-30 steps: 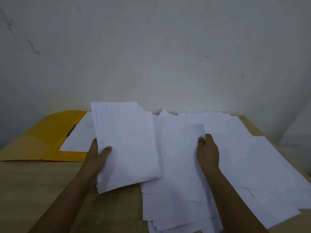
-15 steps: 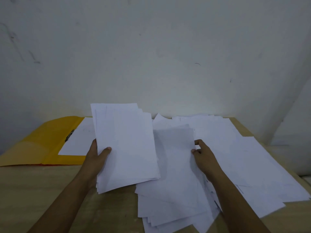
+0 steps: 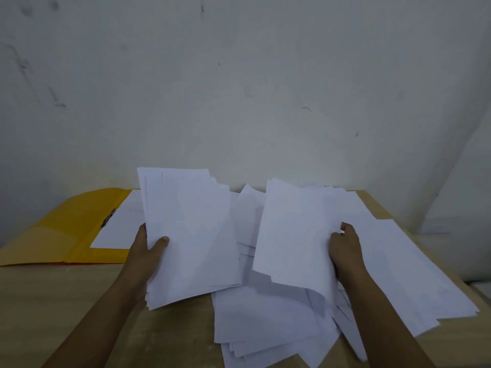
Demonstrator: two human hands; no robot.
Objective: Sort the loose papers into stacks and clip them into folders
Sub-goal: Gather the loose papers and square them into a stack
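Observation:
My left hand (image 3: 147, 251) grips a thick stack of white papers (image 3: 191, 235) at its left edge, thumb on top, tilted up above the wooden table (image 3: 53, 301). My right hand (image 3: 345, 248) pinches the right edge of a white sheet (image 3: 295, 235) and holds it raised above the loose pile of papers (image 3: 265, 322) spread over the table's right half. An open yellow folder (image 3: 61, 235) lies at the back left with a dark metal clip (image 3: 108, 221) at its spine and a white sheet (image 3: 119, 229) on its right flap.
A grey-white wall (image 3: 239, 88) rises right behind the table. More loose sheets (image 3: 411, 274) reach toward the table's right edge. Bare wood shows at the front left.
My right hand has lifted a sheet off the loose pile and raised it toward me. The stack in my left hand has stayed about where it was.

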